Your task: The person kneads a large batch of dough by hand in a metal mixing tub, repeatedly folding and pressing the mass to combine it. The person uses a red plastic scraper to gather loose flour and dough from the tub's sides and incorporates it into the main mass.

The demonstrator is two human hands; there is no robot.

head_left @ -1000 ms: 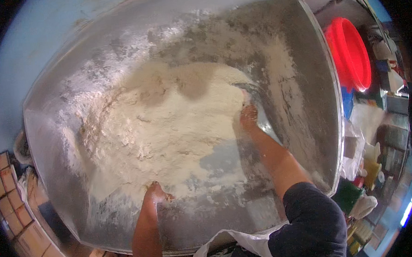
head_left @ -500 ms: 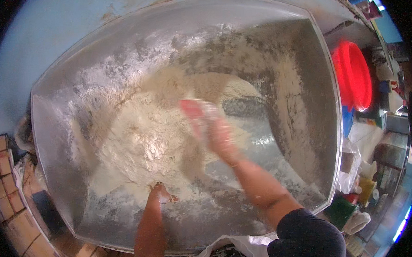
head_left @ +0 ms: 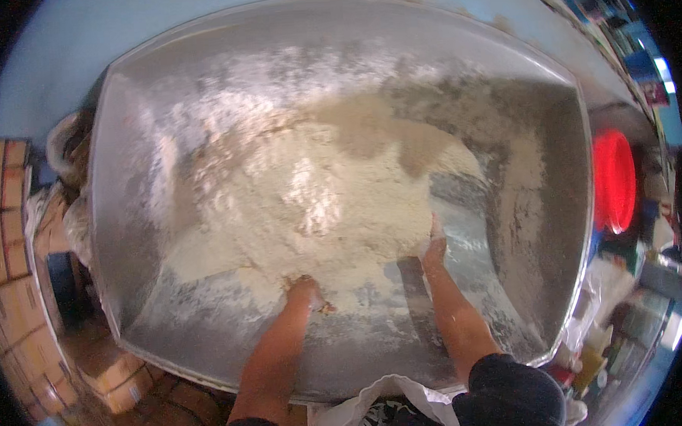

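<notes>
A pale, floury dough-like mass [head_left: 356,204] spreads across the bottom of a large metal trough [head_left: 534,226]. My left hand [head_left: 305,289] presses into the near edge of the mass, its fingers sunk out of sight. Brownish bits cling around that wrist. At the right edge of the mass, my right hand [head_left: 435,248] is seen edge-on against the pale stuff. Most of its fingers are hidden, and whether it holds anything does not show. Powder coats the trough's inner walls.
A red plastic tub [head_left: 615,179] stands beyond the trough's right wall. Stacked cardboard boxes [head_left: 11,253] line the left side. A pale blue wall [head_left: 268,1] rises behind the trough. Clear plastic bags [head_left: 603,288] and assorted items lie at the lower right.
My right hand has come down and right from above the mass; the red flat thing at it earlier no longer shows. My left hand stays at the near edge. The view has shifted left.
</notes>
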